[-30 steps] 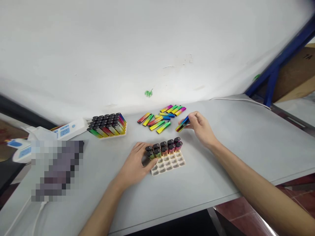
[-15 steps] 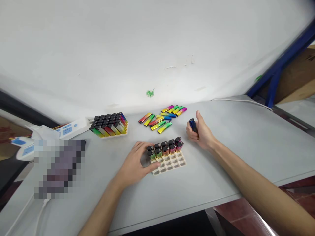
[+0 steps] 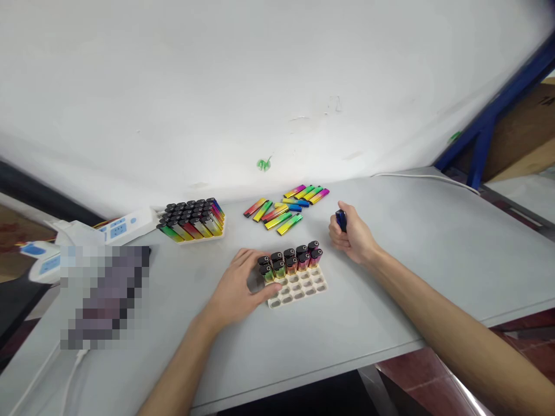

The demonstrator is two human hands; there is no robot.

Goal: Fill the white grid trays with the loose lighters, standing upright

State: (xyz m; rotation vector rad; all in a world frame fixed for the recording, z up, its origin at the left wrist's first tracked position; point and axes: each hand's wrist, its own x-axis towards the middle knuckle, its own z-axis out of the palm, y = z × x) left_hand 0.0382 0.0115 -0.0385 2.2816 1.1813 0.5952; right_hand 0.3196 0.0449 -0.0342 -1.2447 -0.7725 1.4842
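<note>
My left hand [image 3: 240,286] grips the left side of a cream lighter tray [image 3: 299,296], its thumb on the near left part and its fingers behind. Two rows of black-topped lighters [image 3: 291,263] stand upright in the tray's far slots; the nearer slots are bare. Off the tray's far right corner, my right hand [image 3: 354,234] is closed around a dark blue lighter [image 3: 341,220], thumb raised near its top. Most of that lighter is hidden by the fingers. Several shiny multicoloured lighters [image 3: 277,214] lie loose on the table beyond the tray.
A second tray [image 3: 203,237] packed with upright lighters stands at the back left. Beside it are a white power strip [image 3: 130,223] and a blurred-out dark device [image 3: 110,294] with a cable. A white wall [image 3: 217,104] bounds the grey table [image 3: 433,248]. A white cord [image 3: 416,175] runs along the back right.
My right thumb has bent down closer to the top of the blue lighter, and that hand has turned slightly. My left hand stays on the tray.
</note>
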